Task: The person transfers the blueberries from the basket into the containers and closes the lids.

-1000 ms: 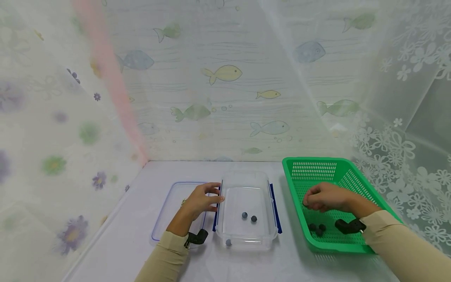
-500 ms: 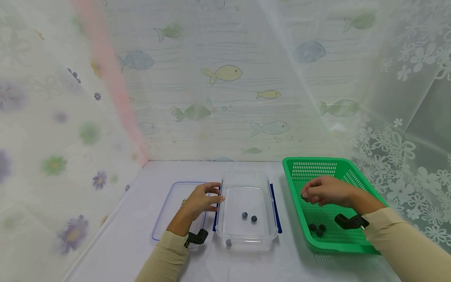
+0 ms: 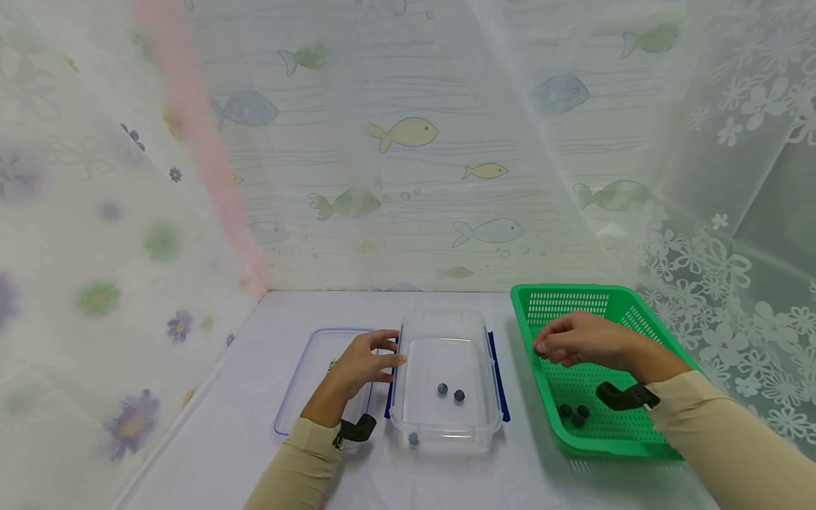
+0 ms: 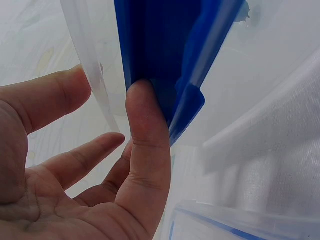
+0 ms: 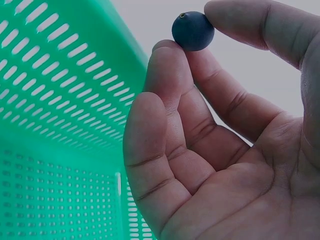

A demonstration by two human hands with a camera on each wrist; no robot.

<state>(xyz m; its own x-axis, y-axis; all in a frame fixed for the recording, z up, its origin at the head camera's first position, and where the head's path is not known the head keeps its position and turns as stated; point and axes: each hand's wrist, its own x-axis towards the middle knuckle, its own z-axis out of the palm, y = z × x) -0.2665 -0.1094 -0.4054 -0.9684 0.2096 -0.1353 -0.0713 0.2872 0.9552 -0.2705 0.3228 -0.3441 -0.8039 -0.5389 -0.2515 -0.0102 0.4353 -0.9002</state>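
Head view: we find the right hand [image 3: 583, 341] pinching a dark berry [image 3: 539, 351] by the left rim of the green basket [image 3: 612, 448]. The left hand [image 3: 363, 365], half-curled, holds the clear box [image 3: 446, 429] at its left edge. Fingers cover much of the berry; the left forearm hides part of the blue-edged lid [image 3: 299, 382]. Three loose berries [image 3: 577, 413] sit towards the basket's near-left corner.

Left wrist view: we note digits spread about the box's clear wall and blue latch [image 4: 165, 45]; most of the box is cut off, so we cannot tell how firm the hold is.

Right wrist view: thumb and fingertip part only by the berry's breadth, other fingers folded in. We judge it light, smooth, apt to roll and easily bruised (skin looks intact); a gentle two-sided pinch at its middle suits. Its far side is unseen.
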